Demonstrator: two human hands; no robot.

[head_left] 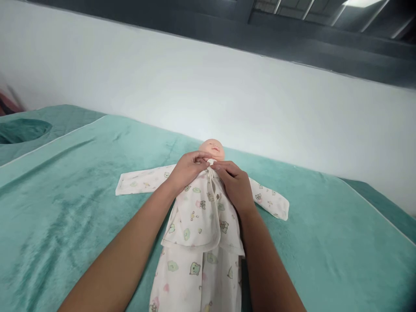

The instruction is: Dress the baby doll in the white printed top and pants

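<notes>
A baby doll (212, 147) lies on its back, its head at the far end. It wears a white baby jacket (193, 214) printed with small green and pink animals, and matching trousers (178, 277). Both sleeves stretch out sideways. At the neckline, my left hand (191, 168) has its fingers closed on the jacket's collar, just below the doll's chin. My right hand (233, 178) pinches the collar from the other side, its fingertips close to the left ones. A tie hangs down the jacket's front. The exact grip of the fingertips is partly hidden.
A teal plush cover (81, 195) spreads under the doll. Behind it rises a white wall (208, 91), with a dark ledge and a barred window (308, 11) above. A darker round teal patch (24, 130) shows at the far left.
</notes>
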